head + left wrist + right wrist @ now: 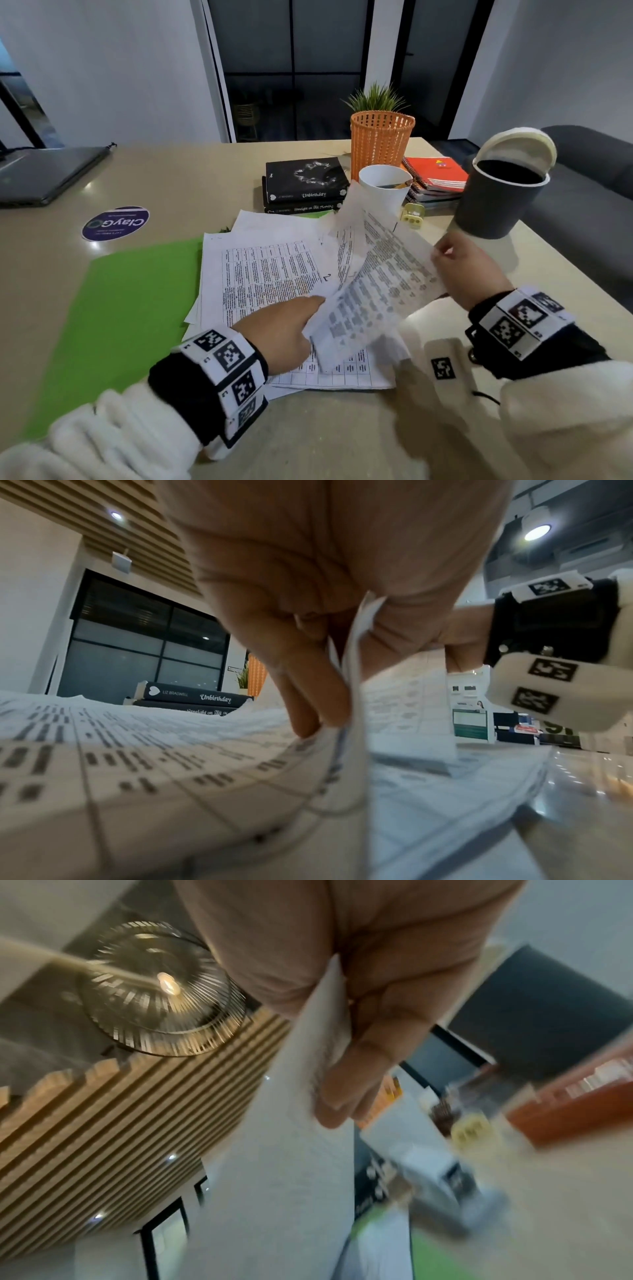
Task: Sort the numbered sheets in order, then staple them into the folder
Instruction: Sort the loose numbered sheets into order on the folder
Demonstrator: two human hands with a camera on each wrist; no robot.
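Raised sheet (376, 274) spans both hands: left hand (281, 329) pinches near edge, right hand (469, 267) pinches far edge, above pile (260, 270).

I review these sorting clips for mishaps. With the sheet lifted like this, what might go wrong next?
1. The lifted sheet is pinched by both the left hand and the right hand and already bends; pulling apart might crease or tear it.
2. Its far corner rises close to the paper cup, so a swing may tip it onto the loose sheets.
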